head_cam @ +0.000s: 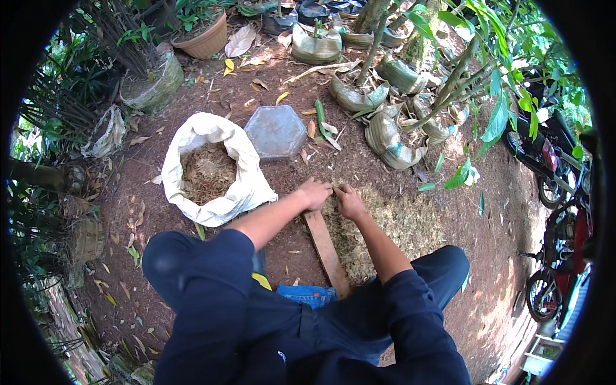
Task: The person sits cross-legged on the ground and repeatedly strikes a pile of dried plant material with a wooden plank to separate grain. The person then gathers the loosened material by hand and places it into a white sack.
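Observation:
My left hand (315, 193) is at the far end of a flat wooden plank (325, 248), its fingers bent and pointing right. Close beside it, my right hand (350, 202) has its fingertips curled inward, almost meeting the left. Anything pinched between the fingertips is too small to make out. A layer of dry, straw-coloured plant fibre (409, 221) covers the soil right of the plank, partly under my right forearm. To the left stands a white woven sack (248, 180) with a rolled rim, holding brown dry plant fibre (209, 173).
A hexagonal concrete slab (275, 131) lies beyond the sack. Several plants grow in soil-filled bags (392, 139) at the back right, with leafy branches (498, 113) overhanging. A terracotta pot (204, 38) stands at the back left. Motorcycles (553, 269) are parked far right.

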A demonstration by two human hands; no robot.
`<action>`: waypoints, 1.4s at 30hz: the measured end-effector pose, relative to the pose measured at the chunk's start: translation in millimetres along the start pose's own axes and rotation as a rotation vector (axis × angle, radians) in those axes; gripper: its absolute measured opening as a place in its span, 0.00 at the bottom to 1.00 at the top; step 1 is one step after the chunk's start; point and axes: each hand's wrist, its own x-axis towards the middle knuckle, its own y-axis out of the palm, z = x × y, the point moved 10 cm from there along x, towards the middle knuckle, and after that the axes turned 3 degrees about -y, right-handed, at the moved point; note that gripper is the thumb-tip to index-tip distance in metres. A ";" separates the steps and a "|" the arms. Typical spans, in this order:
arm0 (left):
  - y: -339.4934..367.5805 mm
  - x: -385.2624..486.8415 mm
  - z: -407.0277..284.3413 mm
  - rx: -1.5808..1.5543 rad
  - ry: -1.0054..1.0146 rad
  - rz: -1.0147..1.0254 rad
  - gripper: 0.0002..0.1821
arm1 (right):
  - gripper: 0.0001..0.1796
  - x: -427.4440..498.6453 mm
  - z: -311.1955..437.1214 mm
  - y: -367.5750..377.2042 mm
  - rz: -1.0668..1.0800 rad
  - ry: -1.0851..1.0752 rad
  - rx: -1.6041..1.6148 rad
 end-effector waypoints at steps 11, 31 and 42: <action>32.1 12.5 -2.2 -0.154 -0.202 -0.141 0.40 | 0.33 8.2 -20.6 5.1 0.021 0.198 0.029; 47.5 11.0 -1.8 -0.365 -0.305 -0.130 0.45 | 0.41 9.2 -6.9 12.5 0.101 0.315 0.000; -58.1 -52.8 60.2 -0.339 -0.276 -0.537 0.12 | 0.28 1.2 9.1 -7.8 -0.181 0.291 -0.030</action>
